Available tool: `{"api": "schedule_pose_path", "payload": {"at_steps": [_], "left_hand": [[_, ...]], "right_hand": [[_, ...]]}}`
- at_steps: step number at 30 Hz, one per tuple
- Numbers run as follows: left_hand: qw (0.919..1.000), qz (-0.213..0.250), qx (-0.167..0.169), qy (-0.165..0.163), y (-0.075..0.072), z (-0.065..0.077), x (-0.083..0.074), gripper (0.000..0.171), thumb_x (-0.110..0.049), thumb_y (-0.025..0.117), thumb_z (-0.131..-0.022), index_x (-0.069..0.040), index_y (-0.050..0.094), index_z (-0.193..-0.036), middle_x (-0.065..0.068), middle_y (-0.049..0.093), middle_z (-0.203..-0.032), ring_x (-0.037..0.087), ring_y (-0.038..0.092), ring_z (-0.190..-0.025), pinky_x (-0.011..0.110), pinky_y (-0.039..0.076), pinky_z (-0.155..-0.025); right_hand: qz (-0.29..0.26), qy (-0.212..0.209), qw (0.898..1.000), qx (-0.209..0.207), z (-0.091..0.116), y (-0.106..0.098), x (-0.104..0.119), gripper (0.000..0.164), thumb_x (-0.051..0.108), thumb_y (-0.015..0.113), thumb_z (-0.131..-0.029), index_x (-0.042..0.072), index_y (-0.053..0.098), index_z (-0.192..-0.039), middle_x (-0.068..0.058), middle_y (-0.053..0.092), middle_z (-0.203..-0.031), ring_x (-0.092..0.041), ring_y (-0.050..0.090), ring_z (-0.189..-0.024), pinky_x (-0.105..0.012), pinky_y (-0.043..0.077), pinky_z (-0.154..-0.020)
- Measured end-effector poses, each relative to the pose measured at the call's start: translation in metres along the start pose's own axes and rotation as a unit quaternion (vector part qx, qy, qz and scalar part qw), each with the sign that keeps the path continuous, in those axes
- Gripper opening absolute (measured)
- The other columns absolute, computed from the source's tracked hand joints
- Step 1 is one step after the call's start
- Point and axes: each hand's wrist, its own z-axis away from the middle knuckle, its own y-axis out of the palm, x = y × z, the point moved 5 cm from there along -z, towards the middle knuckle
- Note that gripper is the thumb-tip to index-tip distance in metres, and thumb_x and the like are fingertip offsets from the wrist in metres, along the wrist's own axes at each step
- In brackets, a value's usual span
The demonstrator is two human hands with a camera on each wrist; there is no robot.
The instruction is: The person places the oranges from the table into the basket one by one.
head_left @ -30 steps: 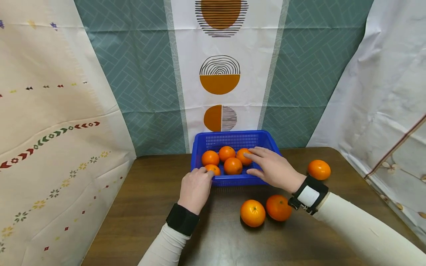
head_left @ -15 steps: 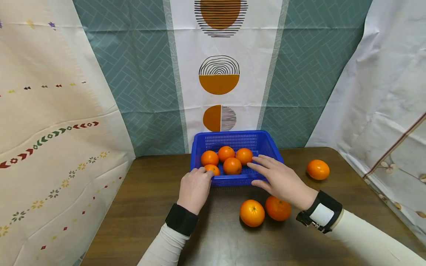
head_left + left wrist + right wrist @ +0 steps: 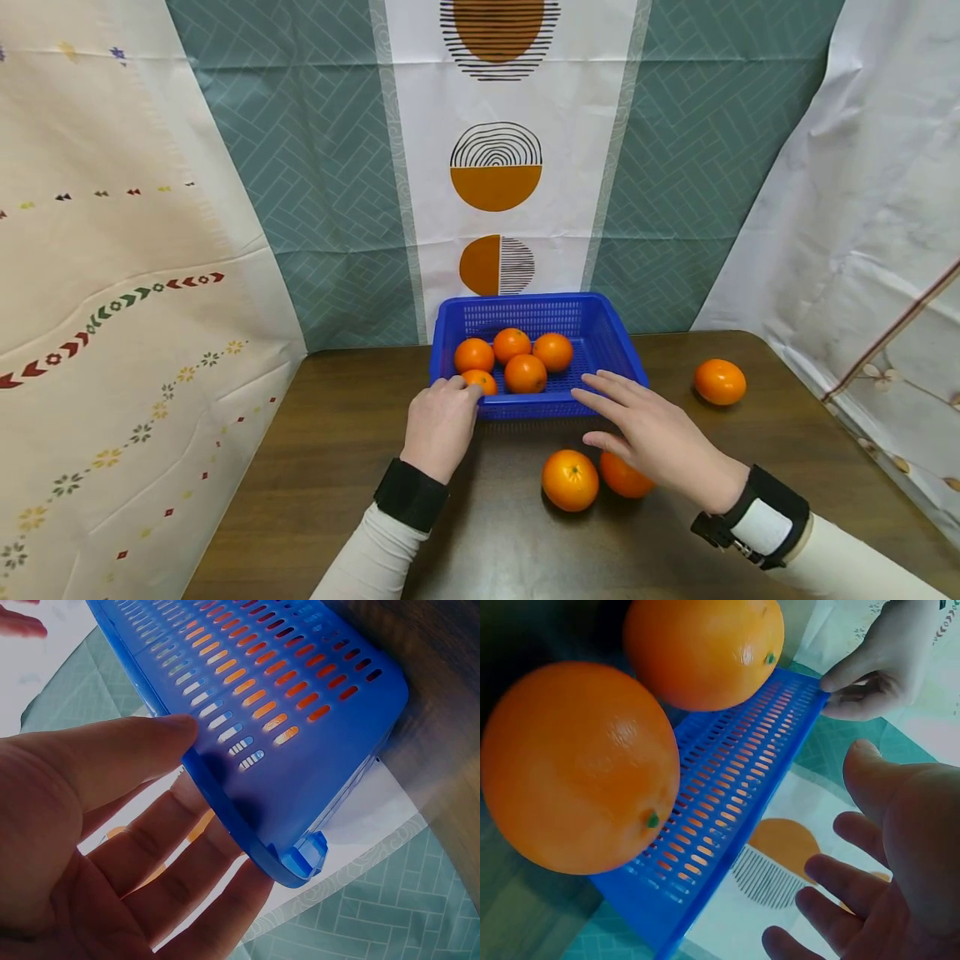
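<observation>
A blue slotted plastic basket (image 3: 525, 407) stands at the back of the table with several oranges (image 3: 526, 373) inside, grouped toward its left. My left hand (image 3: 442, 425) grips its front left rim; in the left wrist view the thumb (image 3: 142, 754) lies outside the wall and the fingers go over the rim. My right hand (image 3: 660, 437) hovers with spread fingers in front of the basket's right side, holding nothing. Below it, an orange (image 3: 627, 477) on the table is partly covered by the hand. Another orange (image 3: 570, 481) lies just left of that one.
One more orange (image 3: 719, 382) sits apart at the right, near the back of the brown wooden table (image 3: 337, 467). Patterned cloths hang behind the table (image 3: 337, 167) and along both sides. The basket stands close to the back cloth.
My right hand has drawn back from the orange at the right of the group in the basket, moving right and toward me. My left hand stays on the rim.
</observation>
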Motion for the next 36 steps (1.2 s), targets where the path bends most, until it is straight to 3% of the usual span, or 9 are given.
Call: {"api": "schedule_pose_path", "payload": {"at_steps": [15, 19, 27, 36], "left_hand": [[1.0, 0.0, -0.003, 0.001, -0.001, 0.001, 0.0, 0.011, -0.017, 0.093, -0.092, -0.013, 0.085, -0.098, 0.007, 0.077, -0.091, 0.027, 0.067, -0.073, 0.039, 0.059, -0.062], [1.0, 0.0, -0.006, 0.001, -0.001, 0.0, 0.0, 0.012, -0.017, 0.093, -0.092, -0.013, 0.084, -0.098, 0.007, 0.076, -0.09, 0.027, 0.067, -0.073, 0.039, 0.058, -0.061], [0.9999, 0.0, -0.011, 0.004, 0.0, 0.001, 0.0, 0.011, -0.016, 0.093, -0.091, -0.013, 0.084, -0.097, 0.006, 0.077, -0.091, 0.028, 0.066, -0.072, 0.039, 0.057, -0.06], [1.0, -0.001, -0.005, 0.004, 0.001, 0.001, 0.0, 0.011, -0.017, 0.093, -0.092, -0.013, 0.084, -0.098, 0.006, 0.077, -0.092, 0.027, 0.066, -0.073, 0.039, 0.058, -0.061]], "right_hand": [[0.013, -0.009, 1.0, -0.008, 0.032, 0.004, 0.005, 0.066, 0.036, 0.089, -0.095, 0.015, 0.067, -0.153, -0.013, 0.061, -0.157, -0.036, 0.057, -0.146, -0.057, 0.054, -0.11], [0.007, -0.006, 1.0, 0.006, 0.038, 0.009, 0.005, 0.064, 0.036, 0.089, -0.095, 0.015, 0.068, -0.152, -0.013, 0.061, -0.158, -0.036, 0.058, -0.146, -0.057, 0.054, -0.11], [-0.005, 0.013, 1.0, 0.027, 0.048, 0.017, 0.004, 0.062, 0.038, 0.087, -0.097, 0.017, 0.069, -0.152, -0.011, 0.061, -0.158, -0.035, 0.058, -0.146, -0.058, 0.053, -0.111], [-0.001, 0.004, 1.0, 0.024, 0.055, 0.027, 0.001, 0.062, 0.035, 0.092, -0.092, 0.015, 0.072, -0.147, -0.014, 0.065, -0.153, -0.036, 0.062, -0.141, -0.057, 0.055, -0.108]]}}
